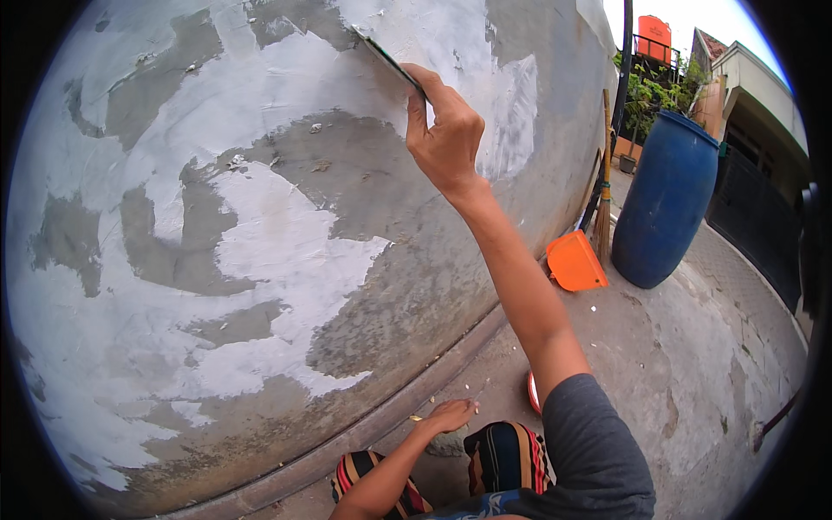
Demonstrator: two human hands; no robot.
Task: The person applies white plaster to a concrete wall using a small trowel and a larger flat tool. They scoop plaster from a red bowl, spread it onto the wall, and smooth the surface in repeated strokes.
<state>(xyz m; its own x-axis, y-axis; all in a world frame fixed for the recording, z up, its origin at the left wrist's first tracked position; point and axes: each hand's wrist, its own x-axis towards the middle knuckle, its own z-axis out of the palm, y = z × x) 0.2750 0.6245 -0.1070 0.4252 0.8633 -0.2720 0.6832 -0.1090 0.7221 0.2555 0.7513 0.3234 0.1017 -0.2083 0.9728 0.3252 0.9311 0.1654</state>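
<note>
My right hand point(446, 130) is raised high against the wall, its fingers closed around a thin flat scraper point(386, 59) seen nearly edge-on. The scraper's far end meets the wall at a patch of white putty point(277, 230), which is smeared unevenly over the grey wall point(364, 165). Low down by my knees, my left hand point(451, 416) hangs with its fingers loosely stretched and no tool in it. Small pale crumbs lie on the ground around it.
An orange dustpan point(576, 262) rests by the wall's foot, with a broom point(602, 217) leaning behind it. A tall blue barrel point(666, 199) stands beside them. Partly hidden by my right arm is a red-rimmed container point(533, 394). A low ledge point(416, 386) runs along the wall base.
</note>
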